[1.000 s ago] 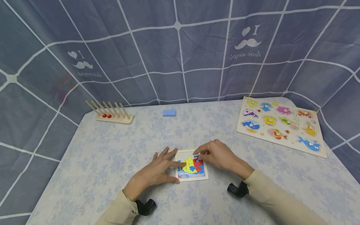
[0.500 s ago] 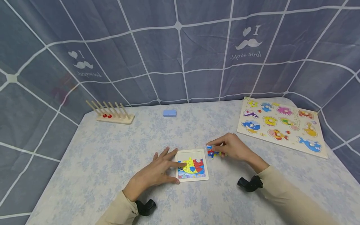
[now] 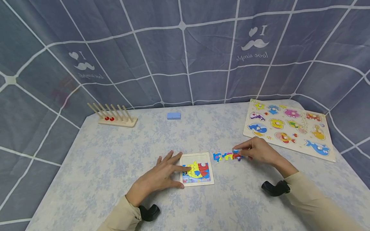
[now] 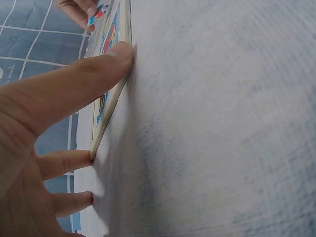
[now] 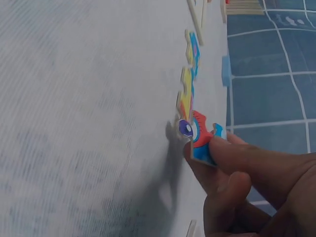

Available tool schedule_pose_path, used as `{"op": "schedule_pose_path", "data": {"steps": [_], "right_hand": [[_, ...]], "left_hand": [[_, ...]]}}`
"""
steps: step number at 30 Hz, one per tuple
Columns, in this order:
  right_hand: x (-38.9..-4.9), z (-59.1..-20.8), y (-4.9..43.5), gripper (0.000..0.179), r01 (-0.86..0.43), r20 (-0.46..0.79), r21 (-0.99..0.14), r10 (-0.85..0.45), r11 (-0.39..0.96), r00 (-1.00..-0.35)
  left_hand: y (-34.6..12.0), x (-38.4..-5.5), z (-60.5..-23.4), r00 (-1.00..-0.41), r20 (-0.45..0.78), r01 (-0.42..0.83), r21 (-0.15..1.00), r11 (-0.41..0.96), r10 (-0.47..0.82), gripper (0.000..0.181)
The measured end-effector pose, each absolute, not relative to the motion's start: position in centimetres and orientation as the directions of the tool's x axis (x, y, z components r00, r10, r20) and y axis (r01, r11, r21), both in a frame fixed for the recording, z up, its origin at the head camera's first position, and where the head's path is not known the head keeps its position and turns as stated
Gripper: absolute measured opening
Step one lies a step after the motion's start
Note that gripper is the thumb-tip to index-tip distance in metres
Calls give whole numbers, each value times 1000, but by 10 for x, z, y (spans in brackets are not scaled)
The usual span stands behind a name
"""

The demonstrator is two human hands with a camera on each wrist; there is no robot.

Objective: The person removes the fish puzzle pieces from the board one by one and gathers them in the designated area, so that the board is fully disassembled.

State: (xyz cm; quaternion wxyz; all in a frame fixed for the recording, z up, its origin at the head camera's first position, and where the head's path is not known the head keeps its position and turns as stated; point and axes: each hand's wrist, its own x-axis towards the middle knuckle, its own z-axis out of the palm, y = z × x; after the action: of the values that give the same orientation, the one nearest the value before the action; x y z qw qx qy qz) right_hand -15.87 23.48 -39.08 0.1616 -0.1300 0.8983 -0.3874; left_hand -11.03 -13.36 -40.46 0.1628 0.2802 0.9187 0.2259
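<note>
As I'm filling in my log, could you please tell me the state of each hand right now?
Left hand: open, fingers spread, touching the puzzle frame.
Right hand: pinching a red-and-blue puzzle piece.

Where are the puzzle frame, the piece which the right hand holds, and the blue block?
Puzzle frame (image 3: pixel 199 184): head view, near rim.
Held piece (image 5: pixel 202 138): right wrist view, red printed area.
Blue block (image 3: pixel 173 115): head view, top face.

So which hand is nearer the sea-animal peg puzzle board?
Right. The right hand is just in front of the peg puzzle board; the left hand is farther left, touching the fish jigsaw.
</note>
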Motion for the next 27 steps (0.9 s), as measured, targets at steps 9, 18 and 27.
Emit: {"op": "schedule_pose_path", "data": {"steps": [9,18,27], "right_hand": [[-162,-393,234,22,-87,-220,-666,-307,741,-926],[-164,-389,229,19,-28,-262,-586,-222,810,-939],[-163,-389,226,18,37,-291,-549,-150,835,-945]], "left_hand": [[-133,-111,-406,-791,-172,442,503,743,587,59],[-132,-110,-406,-790,-163,450,501,739,591,59],[-132,-110,-405,-792,-166,449,493,745,587,59]]}}
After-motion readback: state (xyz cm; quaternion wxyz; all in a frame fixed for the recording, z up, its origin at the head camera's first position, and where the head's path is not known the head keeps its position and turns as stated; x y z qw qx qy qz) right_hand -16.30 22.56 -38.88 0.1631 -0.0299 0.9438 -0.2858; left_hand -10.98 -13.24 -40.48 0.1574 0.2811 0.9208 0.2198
